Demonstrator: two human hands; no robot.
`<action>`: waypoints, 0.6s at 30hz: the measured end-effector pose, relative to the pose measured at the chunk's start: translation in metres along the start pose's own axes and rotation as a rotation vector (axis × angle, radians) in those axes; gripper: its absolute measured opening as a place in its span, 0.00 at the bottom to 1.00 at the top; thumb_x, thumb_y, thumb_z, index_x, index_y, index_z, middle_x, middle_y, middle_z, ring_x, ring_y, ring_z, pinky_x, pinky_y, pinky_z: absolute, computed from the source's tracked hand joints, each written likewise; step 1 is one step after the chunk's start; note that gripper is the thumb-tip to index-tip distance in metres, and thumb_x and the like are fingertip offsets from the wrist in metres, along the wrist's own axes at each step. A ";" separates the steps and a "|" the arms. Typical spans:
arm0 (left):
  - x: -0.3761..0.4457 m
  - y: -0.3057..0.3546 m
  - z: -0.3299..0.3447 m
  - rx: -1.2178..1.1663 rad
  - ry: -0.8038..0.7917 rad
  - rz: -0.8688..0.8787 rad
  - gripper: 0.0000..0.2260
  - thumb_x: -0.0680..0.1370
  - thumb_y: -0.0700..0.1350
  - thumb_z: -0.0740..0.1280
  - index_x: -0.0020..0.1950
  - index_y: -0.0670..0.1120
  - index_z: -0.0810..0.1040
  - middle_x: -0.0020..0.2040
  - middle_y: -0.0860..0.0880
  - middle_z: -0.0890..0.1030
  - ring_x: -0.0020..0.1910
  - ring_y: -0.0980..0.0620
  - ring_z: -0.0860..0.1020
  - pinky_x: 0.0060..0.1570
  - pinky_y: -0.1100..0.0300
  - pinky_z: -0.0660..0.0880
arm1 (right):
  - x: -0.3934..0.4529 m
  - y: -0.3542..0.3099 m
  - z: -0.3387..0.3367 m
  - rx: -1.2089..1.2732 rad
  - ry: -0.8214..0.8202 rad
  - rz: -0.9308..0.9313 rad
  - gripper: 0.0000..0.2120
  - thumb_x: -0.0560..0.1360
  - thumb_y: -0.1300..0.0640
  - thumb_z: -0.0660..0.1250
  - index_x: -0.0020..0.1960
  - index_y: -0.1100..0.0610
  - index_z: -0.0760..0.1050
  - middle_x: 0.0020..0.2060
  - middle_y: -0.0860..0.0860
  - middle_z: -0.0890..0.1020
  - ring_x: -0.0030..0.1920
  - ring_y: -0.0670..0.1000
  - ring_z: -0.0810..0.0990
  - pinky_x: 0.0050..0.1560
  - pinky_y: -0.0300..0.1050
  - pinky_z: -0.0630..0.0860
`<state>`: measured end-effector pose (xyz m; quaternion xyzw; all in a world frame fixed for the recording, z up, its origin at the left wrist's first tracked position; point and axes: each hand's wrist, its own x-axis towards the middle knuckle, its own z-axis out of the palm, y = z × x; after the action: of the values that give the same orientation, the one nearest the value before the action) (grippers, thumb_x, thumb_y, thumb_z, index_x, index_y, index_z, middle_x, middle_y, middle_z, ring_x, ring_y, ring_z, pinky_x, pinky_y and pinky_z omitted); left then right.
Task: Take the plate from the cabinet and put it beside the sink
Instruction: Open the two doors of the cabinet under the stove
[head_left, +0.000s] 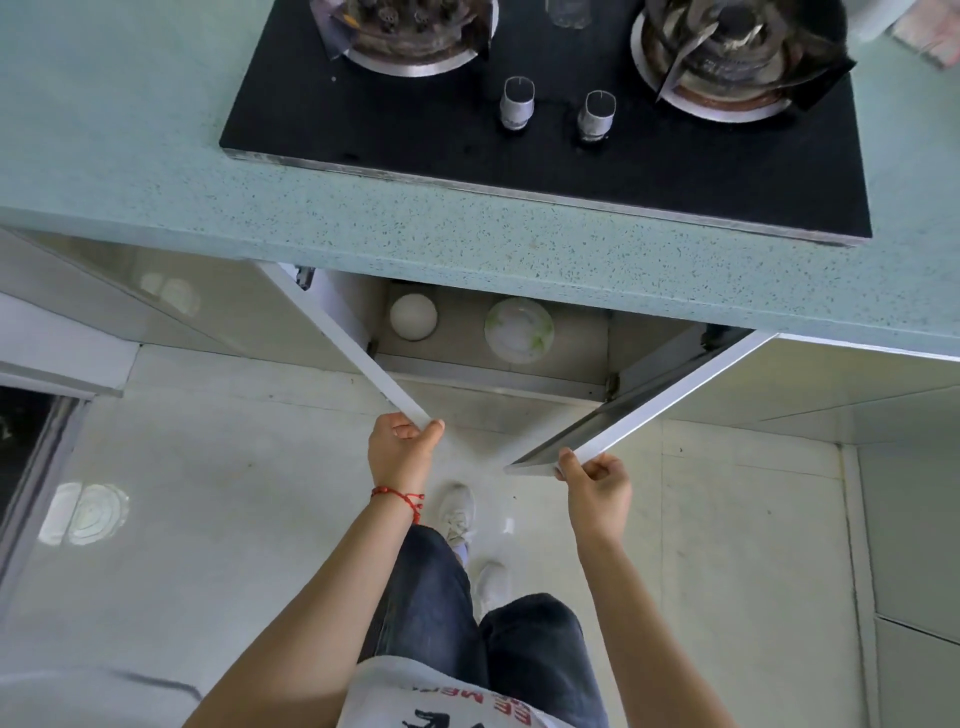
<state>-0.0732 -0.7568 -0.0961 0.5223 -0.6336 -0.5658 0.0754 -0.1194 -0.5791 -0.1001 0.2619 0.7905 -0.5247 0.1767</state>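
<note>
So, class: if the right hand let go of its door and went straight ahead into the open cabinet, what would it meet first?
Probably the green-patterned plate on the cabinet floor; the right hand points roughly that way, and nothing shows in between. The white bowl sits further left. Depth is uncertain.

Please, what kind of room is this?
Most likely a home kitchen: a gas hob set in a speckled counter, and below it an open cabinet holding a plate.

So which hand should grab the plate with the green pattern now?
Probably the right hand. The plate sits in the right part of the open cabinet, nearer that side; the left hand is closer to the white bowl. Both hands hold door edges.
</note>
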 end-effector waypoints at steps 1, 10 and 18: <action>-0.001 -0.002 -0.003 0.014 0.003 -0.006 0.11 0.69 0.40 0.70 0.33 0.44 0.69 0.29 0.48 0.76 0.31 0.52 0.75 0.33 0.64 0.69 | -0.001 0.003 -0.003 -0.007 -0.002 -0.003 0.13 0.70 0.56 0.70 0.38 0.59 0.66 0.30 0.53 0.73 0.32 0.51 0.72 0.33 0.42 0.68; -0.020 -0.018 -0.038 0.064 0.050 0.013 0.08 0.69 0.41 0.71 0.43 0.40 0.74 0.32 0.51 0.75 0.34 0.54 0.74 0.33 0.63 0.70 | -0.016 0.023 -0.037 -0.083 0.024 -0.090 0.09 0.71 0.58 0.67 0.47 0.58 0.68 0.35 0.55 0.75 0.31 0.50 0.70 0.31 0.41 0.67; -0.027 -0.029 -0.059 0.140 0.093 0.064 0.09 0.69 0.41 0.71 0.46 0.38 0.79 0.44 0.40 0.83 0.41 0.47 0.77 0.45 0.58 0.72 | -0.027 0.047 -0.070 -0.098 0.086 -0.120 0.13 0.72 0.57 0.66 0.54 0.61 0.71 0.37 0.54 0.75 0.39 0.54 0.73 0.38 0.42 0.67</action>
<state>-0.0038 -0.7693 -0.0852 0.5313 -0.6838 -0.4927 0.0862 -0.0699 -0.5059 -0.0923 0.2272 0.8365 -0.4832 0.1234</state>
